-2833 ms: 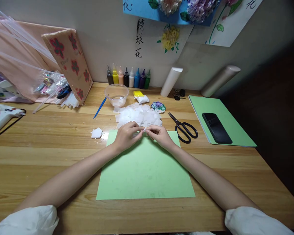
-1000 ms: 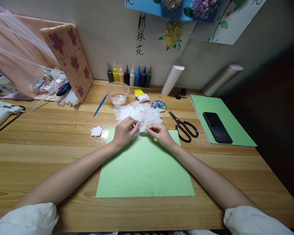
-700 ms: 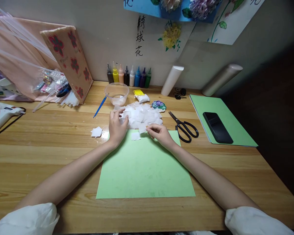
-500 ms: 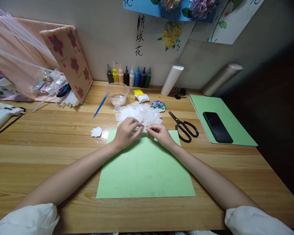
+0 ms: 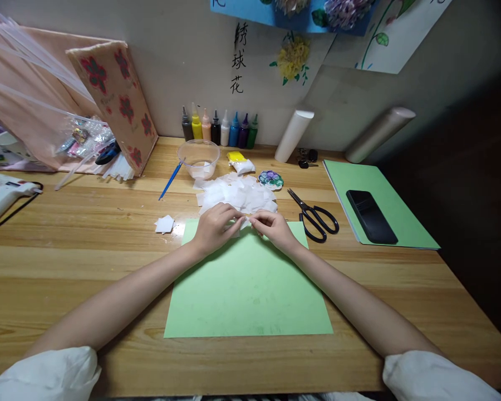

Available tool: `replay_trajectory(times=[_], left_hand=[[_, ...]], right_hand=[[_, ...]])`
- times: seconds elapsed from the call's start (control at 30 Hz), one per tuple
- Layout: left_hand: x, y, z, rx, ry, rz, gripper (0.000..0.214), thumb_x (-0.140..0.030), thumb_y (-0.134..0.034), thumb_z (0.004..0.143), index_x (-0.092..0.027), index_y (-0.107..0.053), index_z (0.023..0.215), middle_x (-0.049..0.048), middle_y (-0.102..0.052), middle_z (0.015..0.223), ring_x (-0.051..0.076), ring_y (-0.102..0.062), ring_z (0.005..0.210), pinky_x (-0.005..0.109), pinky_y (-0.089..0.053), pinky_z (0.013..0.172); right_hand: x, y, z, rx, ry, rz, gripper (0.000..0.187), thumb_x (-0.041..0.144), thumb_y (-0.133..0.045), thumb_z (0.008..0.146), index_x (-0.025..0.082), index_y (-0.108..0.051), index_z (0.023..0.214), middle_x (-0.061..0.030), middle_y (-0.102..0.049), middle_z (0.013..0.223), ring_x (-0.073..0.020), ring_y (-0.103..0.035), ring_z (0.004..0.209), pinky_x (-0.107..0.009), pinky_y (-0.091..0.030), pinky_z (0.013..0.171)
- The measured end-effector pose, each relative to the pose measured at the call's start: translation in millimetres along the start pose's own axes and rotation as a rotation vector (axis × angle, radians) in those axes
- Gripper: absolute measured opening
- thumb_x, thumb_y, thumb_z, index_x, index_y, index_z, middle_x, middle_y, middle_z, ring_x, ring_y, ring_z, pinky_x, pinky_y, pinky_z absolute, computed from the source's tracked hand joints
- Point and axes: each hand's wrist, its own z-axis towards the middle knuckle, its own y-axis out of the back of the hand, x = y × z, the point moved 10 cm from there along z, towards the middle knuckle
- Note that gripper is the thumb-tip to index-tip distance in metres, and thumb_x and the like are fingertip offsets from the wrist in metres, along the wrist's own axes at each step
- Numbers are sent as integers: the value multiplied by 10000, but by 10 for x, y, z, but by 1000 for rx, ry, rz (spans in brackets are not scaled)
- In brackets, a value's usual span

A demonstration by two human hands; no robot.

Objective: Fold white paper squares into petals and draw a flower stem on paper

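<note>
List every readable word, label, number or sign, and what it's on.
"绣球花": handwritten downward on the sheet with the yellow flower; first character's left part is thickly inked.
Blue sheet: character cut off by frame, unreadable.
White sheet at upper right: same.
Flowered panel: faint lettering, too small to read.
Nothing legible elsewhere.

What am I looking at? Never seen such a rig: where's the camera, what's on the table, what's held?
No machine: a person's bare hands, all filmed by one camera worn on the head, looking forward and down. The right hand pinches a white paper; the left hand is right by it, its grip unclear. They are over the far edge of a green sheet on the table. Beyond are a paper pile and a bowl; to the right, scissors and a phone; far left, a glue gun.
</note>
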Motion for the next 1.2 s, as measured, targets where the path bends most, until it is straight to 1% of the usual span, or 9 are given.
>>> replay_trajectory(times=[0.27, 0.37, 0.5, 0.7, 0.8, 0.9, 0.97, 1.1, 1.2], left_hand=[[738, 111, -86, -200, 522, -304, 209, -345, -488, 883, -170, -603, 881, 3, -602, 710, 119, -540, 618, 236, -414, 598], [864, 155, -129, -270, 594, -300, 203, -289, -467, 886, -176, -578, 1013, 44, -617, 893, 147, -575, 766, 264, -444, 693], [785, 257, -131, -338, 546, -206, 245, -227, -443, 880, -186, -502, 1114, 103, -490, 1170, 194, -518, 1019, 336, -426, 870], [615, 350, -120, -395, 437, -141, 191, -145, -426, 856, -196, -456, 1037, 88, -443, 1119, 205, -444, 1076, 357, -402, 902], [580, 330, -108, -371, 409, -142, 168, -158, -417, 865, -196, -457, 1023, 80, -457, 1087, 197, -464, 1022, 352, -405, 875], [547, 276, -82, -304, 394, -181, 150, -193, -410, 883, -194, -465, 1023, 68, -503, 1045, 187, -492, 969, 334, -412, 835], [466, 187, -31, -186, 342, -215, 137, -228, -394, 904, -194, -496, 989, 56, -545, 991, 183, -507, 932, 323, -413, 806], [189, -13, 39, 89, 150, -186, 246, -272, -343, 935, -193, -565, 865, 47, -573, 895, 190, -501, 905, 337, -395, 823], [93, -75, 43, 167, 85, -158, 214, -287, -369, 929, -190, -559, 910, 53, -574, 929, 195, -495, 923, 336, -396, 818]], right_hand=[[-96, 63, 16, -66, -59, 78, 262, 415, -588, 785, 167, -558, 706, 27, -495, 603, -82, -428, 474, -230, -347, 454], [-162, 155, 24, -162, -68, 139, 254, 402, -566, 796, 172, -574, 903, 8, -532, 723, -80, -445, 498, -223, -363, 441], [-76, 182, -6, -198, 22, 11, 423, 319, -553, 822, 220, -438, 1216, -18, -519, 918, -77, -463, 558, -232, -405, 502], [277, -352, -172, 163, 348, -637, 104, 198, -533, 852, 204, -577, 945, -55, -545, 916, -160, -526, 769, -289, -432, 681], [321, -433, -207, 172, 418, -772, 79, 184, -501, 875, 195, -576, 895, -62, -575, 863, -189, -527, 815, -303, -421, 697], [332, -417, -197, 145, 429, -762, 94, 171, -476, 882, 194, -556, 838, -58, -582, 819, -187, -522, 792, -301, -412, 686], [314, -364, -174, 125, 391, -695, 82, 179, -476, 877, 194, -542, 829, -50, -566, 806, -178, -513, 762, -292, -405, 668], [189, -133, -86, 23, 209, -416, 86, 252, -489, 875, 191, -514, 820, -20, -521, 778, -143, -476, 682, -262, -381, 611], [60, -14, -30, -20, 88, -171, 150, 328, -506, 869, 190, -506, 810, 6, -494, 730, -123, -444, 634, -250, -358, 585]])
